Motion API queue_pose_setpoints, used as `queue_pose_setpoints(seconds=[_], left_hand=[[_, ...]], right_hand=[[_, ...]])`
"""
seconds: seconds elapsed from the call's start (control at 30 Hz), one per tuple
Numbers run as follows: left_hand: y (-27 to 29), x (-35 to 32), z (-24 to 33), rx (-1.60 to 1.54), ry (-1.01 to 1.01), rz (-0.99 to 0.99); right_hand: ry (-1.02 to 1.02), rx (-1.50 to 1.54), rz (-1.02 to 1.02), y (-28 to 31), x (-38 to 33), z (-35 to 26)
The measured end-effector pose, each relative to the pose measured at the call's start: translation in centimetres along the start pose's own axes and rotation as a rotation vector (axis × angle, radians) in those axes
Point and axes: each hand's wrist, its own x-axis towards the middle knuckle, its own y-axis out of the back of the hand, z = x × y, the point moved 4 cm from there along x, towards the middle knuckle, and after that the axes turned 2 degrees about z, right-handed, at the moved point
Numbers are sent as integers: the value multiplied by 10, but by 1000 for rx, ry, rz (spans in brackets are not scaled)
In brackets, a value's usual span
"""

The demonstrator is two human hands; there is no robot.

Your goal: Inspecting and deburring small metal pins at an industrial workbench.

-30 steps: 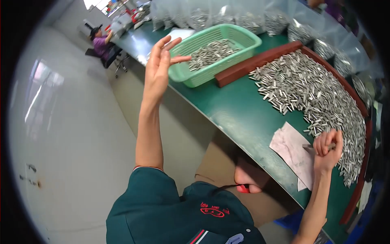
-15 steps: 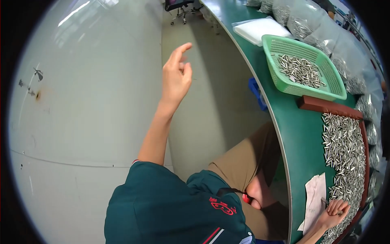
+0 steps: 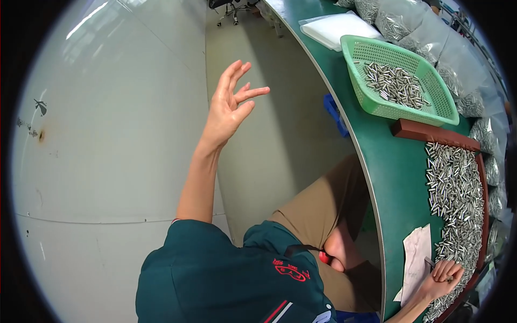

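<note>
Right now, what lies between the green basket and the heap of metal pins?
In the head view, a reddish-brown bar lies between the green basket and the heap of metal pins.

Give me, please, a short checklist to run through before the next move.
1. Left hand free: ok, open with nothing visible in it.
2. Left hand above the table: not ok, it is out past the edge.
3. Right hand at the pile: ok, curled at its near side.
4. Right hand's contents: cannot tell fully; a slim grey piece pokes out.
5. Basket upright: ok, with pins inside.
6. Red bar between basket and pile: ok.
</note>
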Motion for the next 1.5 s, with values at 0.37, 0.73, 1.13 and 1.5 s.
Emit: queue_pose_setpoints(seconds=[0.37,0.73,1.13,1.5], left_hand=[[-14,-4,-4,-1329,436,-75],[-16,8,-41,-20,92,80],[-285,-32,115,224,-834,-567],[-448,-104,100,-18,-1144,-1226]], right_hand=[[-3,3,13,1,-3,0],[52,-64,77,7,-11,-2],[284,-174,39,13,5,-29],[854,-551,-192,-3,-36,-27]])
